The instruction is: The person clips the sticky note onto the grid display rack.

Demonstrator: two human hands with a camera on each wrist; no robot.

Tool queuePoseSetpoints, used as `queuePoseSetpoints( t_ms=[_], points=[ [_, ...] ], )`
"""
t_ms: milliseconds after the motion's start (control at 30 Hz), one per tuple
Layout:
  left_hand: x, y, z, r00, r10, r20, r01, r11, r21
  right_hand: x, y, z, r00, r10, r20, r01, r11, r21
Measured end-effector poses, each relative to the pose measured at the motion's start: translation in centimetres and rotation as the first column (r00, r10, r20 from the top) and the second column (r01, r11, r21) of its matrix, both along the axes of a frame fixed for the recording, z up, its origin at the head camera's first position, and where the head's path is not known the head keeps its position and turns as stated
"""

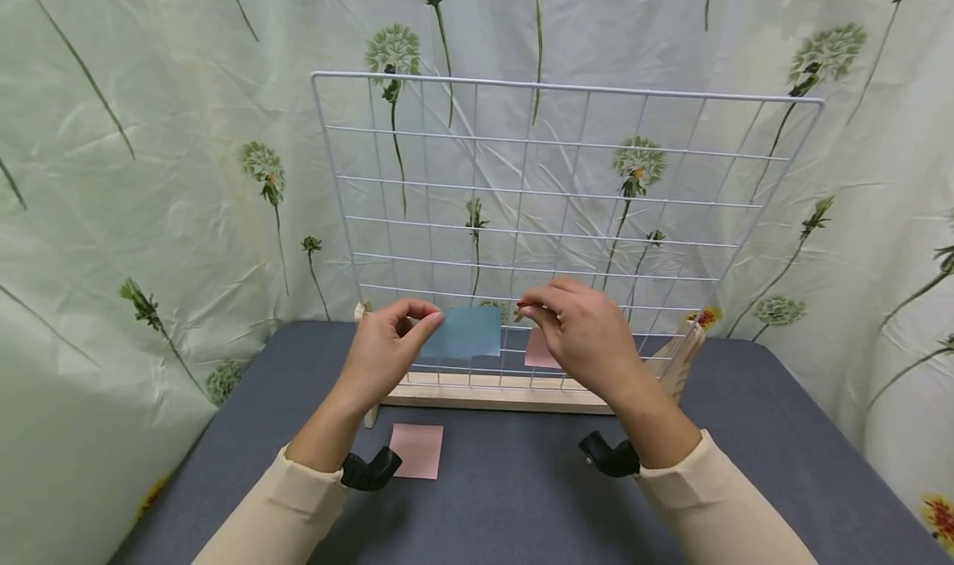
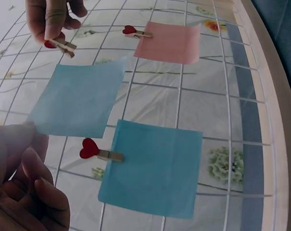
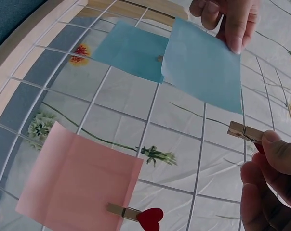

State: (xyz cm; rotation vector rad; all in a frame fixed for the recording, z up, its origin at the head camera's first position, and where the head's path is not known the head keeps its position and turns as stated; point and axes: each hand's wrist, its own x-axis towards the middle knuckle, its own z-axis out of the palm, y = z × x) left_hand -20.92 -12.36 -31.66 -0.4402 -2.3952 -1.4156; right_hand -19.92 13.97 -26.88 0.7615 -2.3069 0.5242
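Note:
My left hand (image 1: 389, 341) pinches a blue paper square (image 2: 80, 98) by its edge, in front of a white wire grid (image 1: 522, 229). In my right hand (image 1: 585, 333) is a small wooden clothespin (image 3: 245, 131) with a red heart, gripped between thumb and fingers. The clothespin is a short way from the blue square's free edge. A second blue square (image 2: 152, 171) hangs on the grid from a heart clothespin (image 2: 102, 153). Beside it a pink square (image 3: 80, 178) is clipped by another heart clothespin (image 3: 136, 216).
A loose pink square (image 1: 417, 451) lies on the dark grey table (image 1: 507, 499), by my left wrist. The grid stands in a wooden base (image 1: 492, 393) with side supports. Behind it hangs a flower-patterned curtain (image 1: 186, 217).

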Motion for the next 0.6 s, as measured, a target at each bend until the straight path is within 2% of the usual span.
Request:
queuePoseSetpoints(
  t_ms=[400,600],
  points=[
    [-1.2,1.4,1.6,0.995,0.05,-0.082,-0.055,0.997,-0.062,-0.7,-0.5,1.6,1.0,-0.006,-0.028,0.006,1.0,-0.007],
    [-1.5,1.9,2.0,0.995,0.058,-0.086,-0.064,0.995,-0.073,-1.1,-0.9,2.4,0.999,-0.015,-0.032,0.014,1.0,-0.001]
  ],
)
